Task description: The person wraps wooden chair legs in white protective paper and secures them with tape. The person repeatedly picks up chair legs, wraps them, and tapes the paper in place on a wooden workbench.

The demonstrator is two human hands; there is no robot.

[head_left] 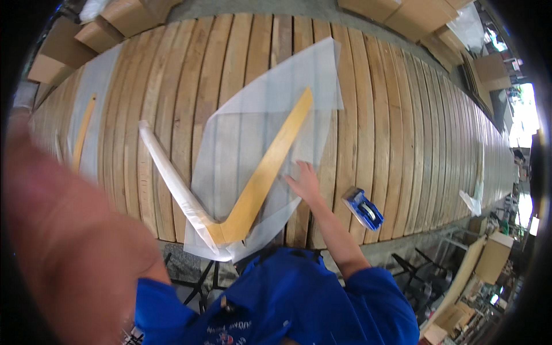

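A V-shaped wooden part [264, 175] lies on a thin, translucent white wrapping sheet [236, 138] on the slatted table. Its left arm is covered in white wrap [172, 175]; the right arm is bare, light yellow wood. My right hand [305, 183] rests on the sheet just right of the bare arm, fingers spread and nothing in them. My left arm reaches up large and blurred at the left rim. The left hand [22, 112] is at the dark picture edge, its fingers too smeared to make out. A blue tape dispenser [364, 209] sits right of my right forearm.
Another narrow wooden piece [84, 132] lies on a pale sheet at the left of the slatted table [397, 126]. Cardboard boxes [123, 23] stand beyond the far edge, and more boxes [420, 20] are at the far right. A white scrap [471, 202] hangs near the right end.
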